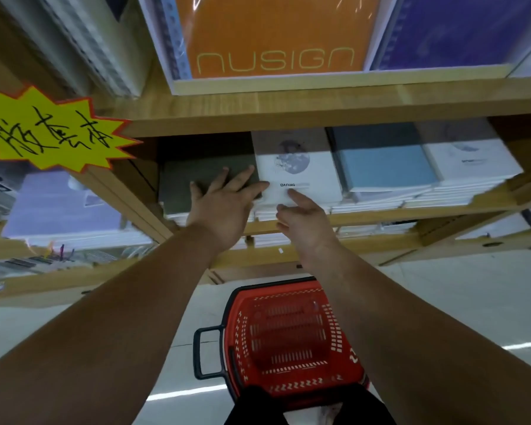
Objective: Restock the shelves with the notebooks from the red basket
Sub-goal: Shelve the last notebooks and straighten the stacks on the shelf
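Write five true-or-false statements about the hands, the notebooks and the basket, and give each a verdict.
1. The left hand rests flat on the dark grey notebook. True.
2. The red basket is full of notebooks. False: no notebooks show inside it.
3. The white moon notebook lies right of the dark grey notebook. True.
4. The right hand grips the blue notebook. False: its straight fingers reach the white moon notebook's front edge, and the blue notebook lies untouched further right.
5. The orange notebook sits on a shelf below the hands. False: it is on the shelf above them.
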`<action>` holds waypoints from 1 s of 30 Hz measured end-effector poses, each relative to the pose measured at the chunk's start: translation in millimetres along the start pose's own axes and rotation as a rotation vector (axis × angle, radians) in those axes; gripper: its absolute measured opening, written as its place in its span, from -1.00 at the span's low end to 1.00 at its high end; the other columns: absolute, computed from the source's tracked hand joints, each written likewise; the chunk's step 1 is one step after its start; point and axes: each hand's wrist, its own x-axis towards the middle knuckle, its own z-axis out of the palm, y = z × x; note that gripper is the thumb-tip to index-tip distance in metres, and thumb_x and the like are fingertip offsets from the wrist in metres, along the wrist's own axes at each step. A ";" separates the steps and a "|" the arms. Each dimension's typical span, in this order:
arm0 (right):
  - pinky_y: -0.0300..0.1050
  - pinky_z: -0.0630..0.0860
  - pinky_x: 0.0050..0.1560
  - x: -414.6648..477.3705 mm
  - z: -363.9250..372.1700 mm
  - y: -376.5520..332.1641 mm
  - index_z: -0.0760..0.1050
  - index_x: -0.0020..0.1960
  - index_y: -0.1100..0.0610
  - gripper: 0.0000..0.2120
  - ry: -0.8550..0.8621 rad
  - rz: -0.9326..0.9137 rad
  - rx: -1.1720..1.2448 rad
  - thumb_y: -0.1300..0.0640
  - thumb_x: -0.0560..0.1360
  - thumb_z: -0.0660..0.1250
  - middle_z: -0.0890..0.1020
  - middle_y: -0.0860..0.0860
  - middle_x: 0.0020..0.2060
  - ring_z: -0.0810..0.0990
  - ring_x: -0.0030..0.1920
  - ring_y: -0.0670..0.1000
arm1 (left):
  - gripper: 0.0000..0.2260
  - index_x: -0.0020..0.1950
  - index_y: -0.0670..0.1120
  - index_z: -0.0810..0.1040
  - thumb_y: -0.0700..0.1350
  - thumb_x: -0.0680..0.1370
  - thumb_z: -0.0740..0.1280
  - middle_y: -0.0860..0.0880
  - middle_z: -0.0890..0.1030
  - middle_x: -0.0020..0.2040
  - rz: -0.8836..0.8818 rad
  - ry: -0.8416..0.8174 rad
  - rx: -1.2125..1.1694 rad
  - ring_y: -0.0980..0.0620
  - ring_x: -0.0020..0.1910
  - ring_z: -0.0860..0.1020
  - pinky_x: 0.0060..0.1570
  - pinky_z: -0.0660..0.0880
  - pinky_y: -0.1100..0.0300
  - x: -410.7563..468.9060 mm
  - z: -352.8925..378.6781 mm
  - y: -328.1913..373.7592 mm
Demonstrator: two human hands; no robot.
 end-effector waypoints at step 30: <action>0.58 -0.21 0.44 74.9 -10.9 -19.3 -0.36 0.53 -0.42 -0.34 -0.054 -0.542 -1.670 -0.49 0.53 -0.16 -0.22 0.01 0.65 -0.28 0.61 0.32 | -0.13 0.60 0.26 -0.24 0.57 0.42 0.03 0.16 -0.15 0.65 -0.024 -0.107 0.130 -0.19 0.61 -0.06 0.38 -0.03 -0.55 51.1 -6.2 -35.0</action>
